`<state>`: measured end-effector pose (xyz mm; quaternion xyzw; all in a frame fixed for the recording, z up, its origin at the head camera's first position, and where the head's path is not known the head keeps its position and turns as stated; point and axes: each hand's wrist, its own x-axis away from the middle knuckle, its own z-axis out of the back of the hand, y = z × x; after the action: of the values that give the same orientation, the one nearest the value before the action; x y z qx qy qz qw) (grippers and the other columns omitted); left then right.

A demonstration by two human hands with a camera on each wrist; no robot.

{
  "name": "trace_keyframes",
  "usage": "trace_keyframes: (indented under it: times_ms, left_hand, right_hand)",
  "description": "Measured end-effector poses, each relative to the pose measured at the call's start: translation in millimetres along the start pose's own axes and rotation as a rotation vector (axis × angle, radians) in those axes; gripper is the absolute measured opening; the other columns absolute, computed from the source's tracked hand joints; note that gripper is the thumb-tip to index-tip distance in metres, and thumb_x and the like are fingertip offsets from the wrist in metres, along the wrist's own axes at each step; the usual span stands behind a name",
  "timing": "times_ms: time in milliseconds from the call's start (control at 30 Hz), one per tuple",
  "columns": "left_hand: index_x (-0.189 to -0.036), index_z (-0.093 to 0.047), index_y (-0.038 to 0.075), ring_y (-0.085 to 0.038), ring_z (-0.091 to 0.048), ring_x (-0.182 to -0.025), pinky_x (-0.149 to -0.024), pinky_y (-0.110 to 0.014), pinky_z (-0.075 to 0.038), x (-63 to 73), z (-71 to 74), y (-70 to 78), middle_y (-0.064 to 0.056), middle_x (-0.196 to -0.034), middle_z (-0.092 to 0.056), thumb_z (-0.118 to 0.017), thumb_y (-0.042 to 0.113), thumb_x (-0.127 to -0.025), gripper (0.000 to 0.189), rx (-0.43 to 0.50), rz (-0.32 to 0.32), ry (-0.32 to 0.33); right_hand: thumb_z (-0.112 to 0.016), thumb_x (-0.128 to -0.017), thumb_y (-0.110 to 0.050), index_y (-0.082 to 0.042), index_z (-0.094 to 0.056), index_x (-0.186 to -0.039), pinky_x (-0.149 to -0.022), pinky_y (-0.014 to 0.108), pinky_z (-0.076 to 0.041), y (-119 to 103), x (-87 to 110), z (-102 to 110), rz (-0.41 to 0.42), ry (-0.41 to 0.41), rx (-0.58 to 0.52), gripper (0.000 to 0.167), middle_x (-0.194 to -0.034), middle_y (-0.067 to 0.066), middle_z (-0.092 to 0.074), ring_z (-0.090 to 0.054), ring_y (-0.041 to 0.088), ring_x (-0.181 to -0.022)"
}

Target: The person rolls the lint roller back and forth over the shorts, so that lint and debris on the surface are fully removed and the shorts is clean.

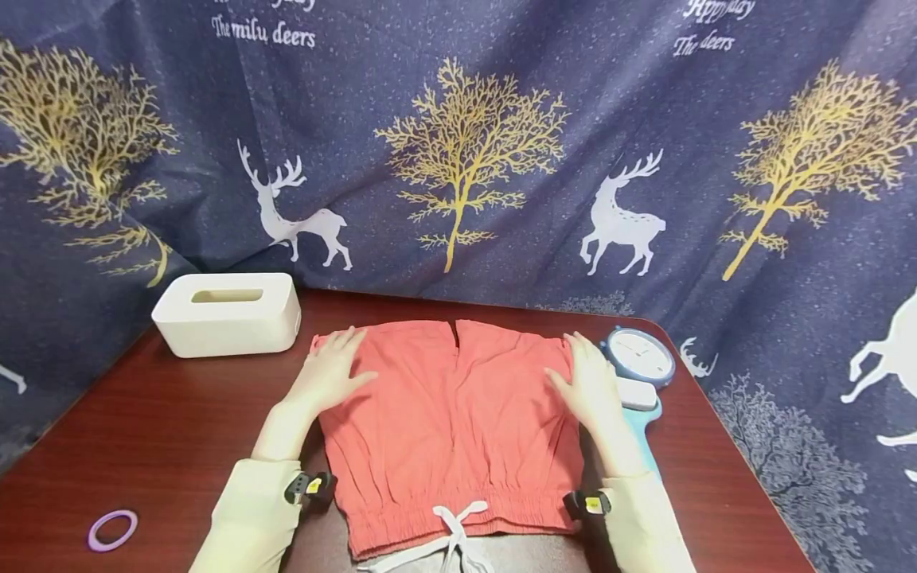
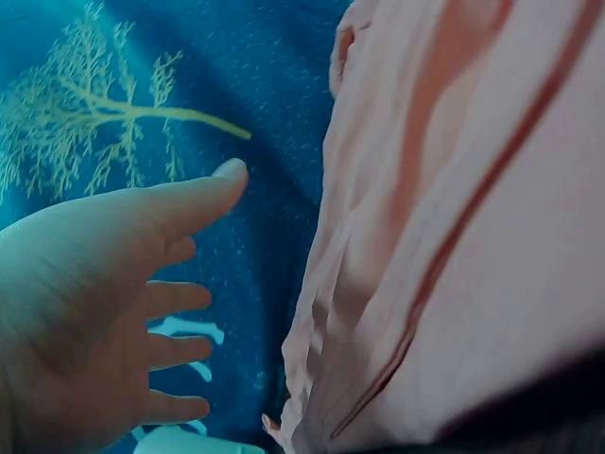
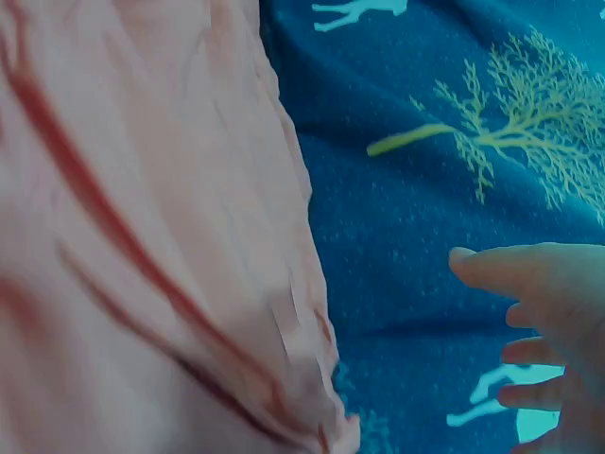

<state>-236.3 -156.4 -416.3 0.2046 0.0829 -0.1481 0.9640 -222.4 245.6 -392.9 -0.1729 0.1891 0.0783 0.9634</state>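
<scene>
A pair of coral-red shorts point(image 1: 430, 414) is spread out on the table, its gathered waistband toward me and its split leg side toward the back. A white drawstring point(image 1: 453, 525) is tied in a bow at the waistband. My left hand point(image 1: 332, 374) is at the far left corner of the shorts, thumb and fingers spread. On the opposite side, my right hand point(image 1: 589, 380) is at the far right corner, also with fingers extended. Both wrist views show the shorts' pale-looking fabric point(image 2: 473, 236) beside the outstretched left hand point(image 2: 85, 284) and right hand point(image 3: 558, 312). Neither hand grips anything.
A white tissue box point(image 1: 225, 314) stands at the back left. Beyond my right hand are a blue-rimmed clock point(image 1: 640, 355), a white block point(image 1: 636, 393) and a light blue handled object point(image 1: 642, 426). A purple ring point(image 1: 112, 531) lies front left. A patterned cloth point(image 1: 501, 143) hangs behind the table.
</scene>
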Motion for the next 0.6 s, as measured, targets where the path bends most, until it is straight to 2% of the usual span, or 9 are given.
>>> trace_keyframes:
  times_ms: [100, 267, 367, 500, 600]
  left_hand:
    - [-0.144, -0.04, -0.007, -0.049, -0.037, -0.137, -0.111, -0.067, -0.026, 0.0, 2.2, -9.9, -0.034, -0.146, -0.041, -0.073, 0.034, -0.086, 0.078, 0.041, -0.027, 0.005]
    - [-0.144, -0.034, -0.012, -0.05, -0.037, -0.136, -0.111, -0.062, -0.029, 2.6, 4.2, -26.2, -0.035, -0.146, -0.039, -0.078, 0.03, -0.081, 0.087, 0.2, -0.014, -0.03]
    - [-0.145, -0.032, -0.012, -0.05, -0.036, -0.136, -0.111, -0.062, -0.03, 5.1, 4.1, -35.1, -0.034, -0.146, -0.039, -0.08, 0.029, -0.079, 0.091, 0.288, 0.006, -0.051]
    - [-0.146, -0.03, -0.013, -0.053, -0.031, -0.138, -0.111, -0.064, -0.028, 7.2, 5.3, -43.0, -0.036, -0.147, -0.036, -0.08, 0.03, -0.078, 0.095, 0.319, 0.037, -0.092]
    - [-0.146, -0.028, -0.014, -0.053, -0.033, -0.137, -0.111, -0.063, -0.029, 7.5, 7.0, -44.8, -0.037, -0.147, -0.035, -0.079, 0.032, -0.079, 0.096, 0.312, 0.05, -0.127]
  right_hand:
    - [-0.07, -0.087, -0.021, 0.008, -0.047, -0.135, -0.104, 0.062, -0.037, 11, 1.9, 6, -0.024, 0.026, -0.042, 0.061, -0.136, 0.032, -0.05, -0.047, 0.048, -0.127]
    - [-0.067, -0.089, -0.026, 0.007, -0.046, -0.135, -0.101, 0.062, -0.041, 29, 9.0, 22, -0.22, -0.038, -0.088, 0.061, -0.134, 0.032, -0.051, -0.049, 0.049, -0.123]
    - [-0.067, -0.088, -0.03, 0.007, -0.048, -0.133, -0.099, 0.062, -0.041, 41, 16.4, 32, -0.292, -0.062, -0.093, 0.06, -0.132, 0.031, -0.054, -0.051, 0.049, -0.121]
    - [-0.072, -0.085, -0.032, 0.007, -0.055, -0.118, -0.09, 0.058, -0.045, 58, 29.1, 40, -0.306, -0.016, -0.07, 0.053, -0.116, 0.029, -0.063, -0.06, 0.046, -0.106]
    - [-0.075, -0.082, -0.036, 0.003, -0.06, -0.099, -0.074, 0.051, -0.049, 69, 39.1, 44, -0.335, 0.019, -0.022, 0.046, -0.094, 0.025, -0.067, -0.064, 0.04, -0.084]
